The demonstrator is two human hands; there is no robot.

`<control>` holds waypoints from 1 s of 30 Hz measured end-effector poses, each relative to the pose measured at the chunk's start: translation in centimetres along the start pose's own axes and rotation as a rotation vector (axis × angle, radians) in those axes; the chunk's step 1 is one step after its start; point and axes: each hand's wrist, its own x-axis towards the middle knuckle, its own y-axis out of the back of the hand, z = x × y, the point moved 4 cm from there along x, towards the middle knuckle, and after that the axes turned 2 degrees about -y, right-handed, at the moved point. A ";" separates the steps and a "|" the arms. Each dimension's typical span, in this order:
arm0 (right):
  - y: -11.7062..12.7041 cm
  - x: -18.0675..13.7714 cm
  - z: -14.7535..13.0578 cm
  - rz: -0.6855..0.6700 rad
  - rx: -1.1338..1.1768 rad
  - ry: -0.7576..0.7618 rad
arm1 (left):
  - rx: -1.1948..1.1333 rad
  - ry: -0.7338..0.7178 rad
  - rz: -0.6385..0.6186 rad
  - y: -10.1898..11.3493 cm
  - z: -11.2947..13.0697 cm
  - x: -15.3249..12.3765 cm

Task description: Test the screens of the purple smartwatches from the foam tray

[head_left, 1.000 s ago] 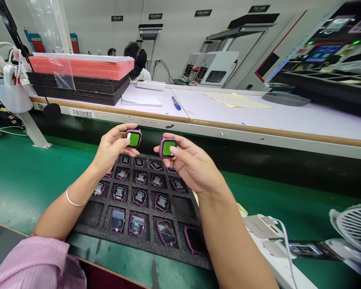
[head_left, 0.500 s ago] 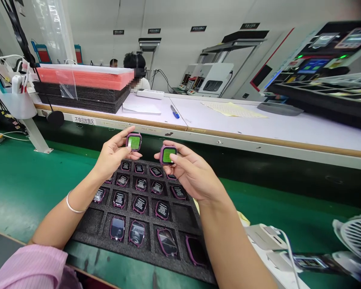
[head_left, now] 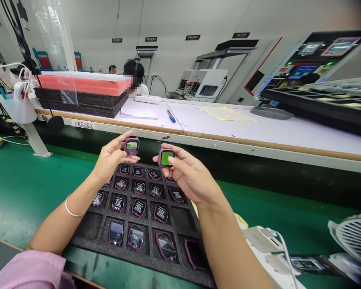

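My left hand (head_left: 112, 157) grips a purple-framed smartwatch (head_left: 132, 146) by its edges, its screen part green with white lines and a dark lower area. In my right hand (head_left: 192, 170) is a second purple smartwatch (head_left: 166, 158) with a mostly green screen, the thumb resting on the glass. Both watches are held above a black foam tray (head_left: 182, 218) on the green bench. Several more purple watches sit in its compartments; most show white text, while a front-row watch (head_left: 116, 233) has a dark screen. Two compartments, one at each side, hold no watch.
Beyond the tray runs a white shelf (head_left: 216, 128) with stacked pink and black foam (head_left: 84, 85), a blue pen (head_left: 171, 116) and paper. A power strip (head_left: 263, 240) and a white fan (head_left: 353, 237) are at right. A person (head_left: 135, 76) sits behind the shelf.
The left watch's screen has gone from mostly green to green with white lines and a dark lower part. Both hands keep their grip. The view has shifted slightly.
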 end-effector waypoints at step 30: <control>-0.5 -0.2 -0.5 -0.024 -0.020 0.014 | 0.118 -0.009 0.002 -0.4 -0.5 0.2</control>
